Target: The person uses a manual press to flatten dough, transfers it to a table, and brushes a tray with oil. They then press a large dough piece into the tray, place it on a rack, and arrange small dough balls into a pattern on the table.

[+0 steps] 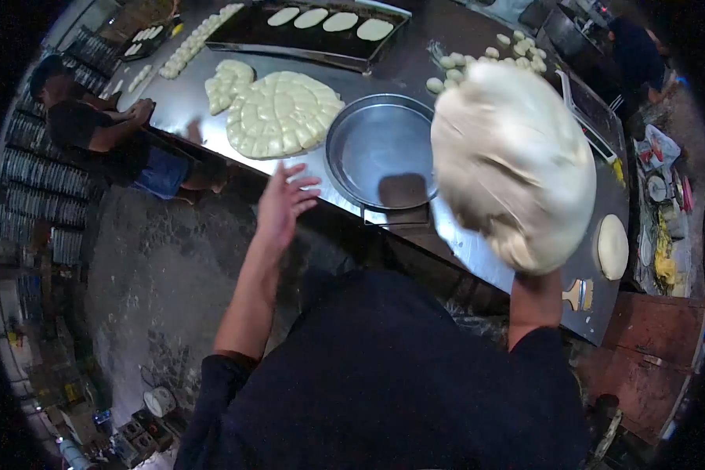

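A large sheet of pale dough [517, 164], blurred by motion, is raised above the table on my right. My right forearm [535, 301] ends behind it; the dough hides the hand and fingers that hold it up. My left hand [284, 202] hovers in front of the table edge, its fingers spread and nothing in them. Just beyond it lies a round slab of dough [282, 113] scored into portions, with a smaller divided piece [229, 86] beside it. Between my hands stands a round metal pan [372, 149] with a dark shadow on its bottom.
A black tray [251, 39] with several flat dough ovals is at the back. Dough balls [517, 51] and a row of pieces [188, 51] lie on the metal table. At right are an oval dough [612, 247] and a brush [578, 294]. Another person [94, 129] works at left.
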Tool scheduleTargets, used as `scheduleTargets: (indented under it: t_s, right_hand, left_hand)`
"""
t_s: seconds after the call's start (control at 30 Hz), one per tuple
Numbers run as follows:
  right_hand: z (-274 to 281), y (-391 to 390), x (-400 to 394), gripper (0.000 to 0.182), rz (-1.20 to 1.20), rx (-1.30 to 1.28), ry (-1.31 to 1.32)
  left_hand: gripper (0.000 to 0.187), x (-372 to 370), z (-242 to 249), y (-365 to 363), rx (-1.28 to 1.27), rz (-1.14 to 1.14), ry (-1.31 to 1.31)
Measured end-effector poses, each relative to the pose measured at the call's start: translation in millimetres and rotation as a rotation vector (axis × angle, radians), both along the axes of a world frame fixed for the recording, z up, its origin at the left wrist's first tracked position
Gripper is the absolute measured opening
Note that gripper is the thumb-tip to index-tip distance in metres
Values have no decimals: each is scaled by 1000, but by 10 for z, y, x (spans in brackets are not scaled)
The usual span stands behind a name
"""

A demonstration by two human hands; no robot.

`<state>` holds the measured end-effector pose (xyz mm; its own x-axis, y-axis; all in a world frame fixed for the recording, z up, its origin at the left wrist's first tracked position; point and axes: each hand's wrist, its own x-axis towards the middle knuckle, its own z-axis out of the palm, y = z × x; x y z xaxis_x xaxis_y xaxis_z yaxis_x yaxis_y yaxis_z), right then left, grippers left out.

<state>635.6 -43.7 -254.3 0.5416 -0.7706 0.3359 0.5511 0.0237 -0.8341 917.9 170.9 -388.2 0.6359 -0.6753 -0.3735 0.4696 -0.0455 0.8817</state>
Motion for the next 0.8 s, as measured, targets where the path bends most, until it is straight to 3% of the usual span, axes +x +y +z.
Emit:
scheduleTargets:
  t_s: [0.07, 0.1, 0.13, 0.17, 0.2, 0.23, 0.27, 0.3, 0.33, 0.37, 0.4, 0.47, 0.5, 0.53, 0.6, 0.67, 0.73, 0.8]
  right_hand:
    - [-11, -296, 418, 45, 37, -172, 273]
    - [-164, -449, 712, 45, 64, -333, 570]
    - [-367, -549, 1026, 45, 115, -599, 951]
    - [-621, -554, 1361, 45, 191, -887, 1257]
    - [-960, -456, 1564, 54, 163, -1356, 1313]
    - [-1466, -351, 1720, 59, 79, -1426, 1437]
    - [-2328, -375, 1800, 59, 30, -1447, 1350]
    - [-2613, -307, 1828, 62, -70, -1397, 1296]
    - [-2710, -234, 1854, 66, -169, -1356, 1231]
    - [-2606, -226, 1886, 58, -105, -1269, 1242]
    - [-2431, -294, 1926, 58, -85, -1270, 1240]
    - [-2160, -478, 1839, 55, 334, -1130, 1296]
    - [-2407, -862, 1875, 53, 379, -722, 1232]
    - [-2422, -837, 1803, 53, 223, -629, 1175]
    - [-2437, -797, 1668, 54, -78, -458, 1002]
    - [-2704, -544, 1459, 54, -339, -1116, 1323]
    - [-2616, -786, 1515, 54, -292, -1056, 1328]
    - [-2404, -1175, 1535, 55, 260, -915, 1285]
  left_hand:
    - [55, 95, 72, 31, -119, 104, 53]
    - [45, 65, 185, -45, -141, 167, 19]
    - [45, 66, 239, -153, -138, 174, 26]
    - [40, 83, 272, -273, -69, 171, -144]
    - [35, 92, 299, -394, 7, 160, -314]
    - [28, 59, 323, -551, -9, 148, -398]
    - [28, 110, 231, -707, 17, 64, -488]
    - [26, 192, 50, -875, 137, -38, -649]
    - [26, 270, -199, -1023, 233, -158, -912]
    - [32, 273, -297, -1128, 309, -288, -1071]
    - [46, 345, -701, -1215, 288, -409, -1369]
    - [73, 250, -1115, -1316, 440, -699, -1537]
    - [75, 197, -1215, -1265, 447, -681, -1656]
    - [77, 92, -1302, -1185, 451, -661, -1777]
    - [79, -62, -1347, -1171, 512, -676, -1736]
    - [80, -240, -1373, -1077, 511, -734, -1724]
    - [74, -407, -1138, -1098, 554, -792, -1742]
    - [68, -496, -758, -1099, 604, -892, -1744]
